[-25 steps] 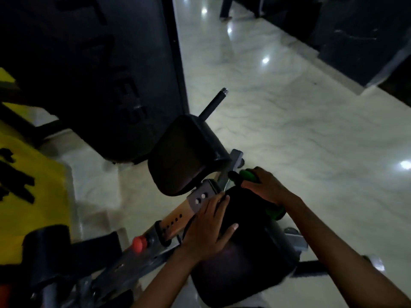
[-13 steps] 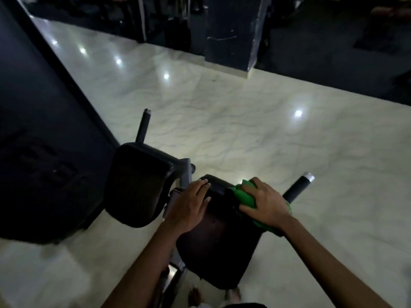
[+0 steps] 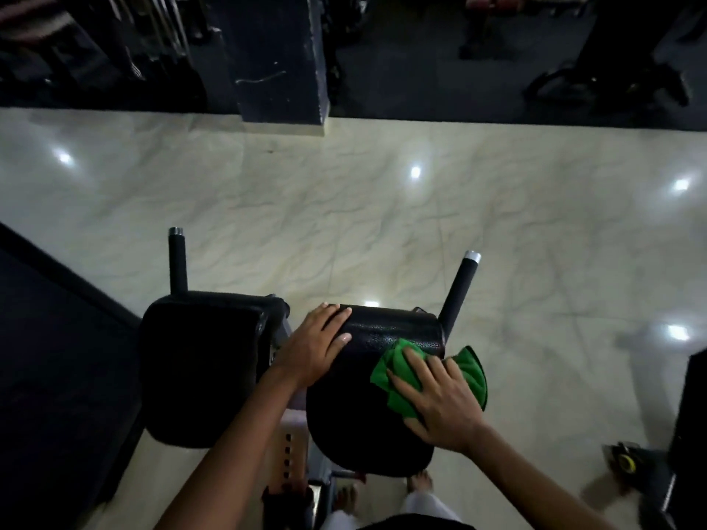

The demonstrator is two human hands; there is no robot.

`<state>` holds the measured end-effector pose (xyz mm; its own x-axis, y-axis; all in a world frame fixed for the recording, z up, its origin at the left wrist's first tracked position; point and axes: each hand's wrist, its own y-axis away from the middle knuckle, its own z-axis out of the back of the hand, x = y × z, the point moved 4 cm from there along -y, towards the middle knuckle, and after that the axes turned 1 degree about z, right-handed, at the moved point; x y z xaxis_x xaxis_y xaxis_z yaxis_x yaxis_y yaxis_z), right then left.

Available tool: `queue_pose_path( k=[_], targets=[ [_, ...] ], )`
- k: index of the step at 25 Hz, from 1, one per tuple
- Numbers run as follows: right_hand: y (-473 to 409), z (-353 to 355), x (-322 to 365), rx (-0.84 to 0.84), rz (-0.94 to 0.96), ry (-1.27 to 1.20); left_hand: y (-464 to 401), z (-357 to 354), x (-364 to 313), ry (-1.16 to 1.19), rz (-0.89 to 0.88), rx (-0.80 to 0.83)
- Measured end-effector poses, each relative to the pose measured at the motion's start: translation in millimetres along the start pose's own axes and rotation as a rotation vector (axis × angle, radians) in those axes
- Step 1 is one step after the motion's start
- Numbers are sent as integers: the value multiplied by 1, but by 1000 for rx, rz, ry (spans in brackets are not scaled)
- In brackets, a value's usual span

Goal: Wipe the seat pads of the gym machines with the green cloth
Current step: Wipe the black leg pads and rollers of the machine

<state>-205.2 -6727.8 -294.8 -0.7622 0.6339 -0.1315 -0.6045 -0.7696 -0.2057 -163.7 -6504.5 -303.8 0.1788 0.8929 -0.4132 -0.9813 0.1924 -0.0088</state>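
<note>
A pale marble floor (image 3: 344, 208) spreads under a gym machine, ceiling lights glinting off it, with a dark pillar (image 3: 279, 59) and dim equipment along its far edge. Two black pads sit side by side on the machine's frame: the left pad (image 3: 202, 365), untouched, and the right pad (image 3: 367, 407), its long axis running away from the person, far end toward the pillar. A black handle (image 3: 178, 262) with a silver cap rises behind the left pad; a second handle (image 3: 459, 288) leans outward behind the right one. The left hand (image 3: 313, 348) lies flat over the right pad's far left corner, fingers straight and released, pointing right along its far edge. The right hand (image 3: 440, 399) presses the green cloth (image 3: 394, 376) onto the pad's right side, fingers spread and extended toward the far left, the grip unclenched, palm bearing down. The cloth is bunched beneath the palm, stretched crosswise, one end on the pad, the other (image 3: 474, 376) hanging past its right edge.
</note>
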Motion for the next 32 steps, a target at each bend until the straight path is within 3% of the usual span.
queue_pose_path(
  k=[2,5,7,11,14,16,20,24,27,32],
  targets=[
    [-15,8,-10,-30,-23,29,-1,1,1,15,-25,-6],
    [-41,21,-28,-71,-414,-41,-1,0,3,18,-35,28],
    [-39,17,-16,-92,-497,1,-3,2,5,1,-54,70],
    [15,-15,46,-16,-127,94,-5,5,12,13,-66,96],
    [21,-17,47,25,84,123,-3,4,8,14,-63,93],
    [-5,-4,28,17,74,160,-1,5,5,0,-67,88],
    [-33,4,13,-48,-207,111,11,5,1,-62,-102,50],
    [1,-16,55,-50,40,113,14,8,-2,-93,-75,82],
    [-8,-11,47,-29,180,142,15,8,-3,-90,-76,86],
    [-61,12,7,-43,-339,83,12,13,5,-68,-92,98]
  ],
)
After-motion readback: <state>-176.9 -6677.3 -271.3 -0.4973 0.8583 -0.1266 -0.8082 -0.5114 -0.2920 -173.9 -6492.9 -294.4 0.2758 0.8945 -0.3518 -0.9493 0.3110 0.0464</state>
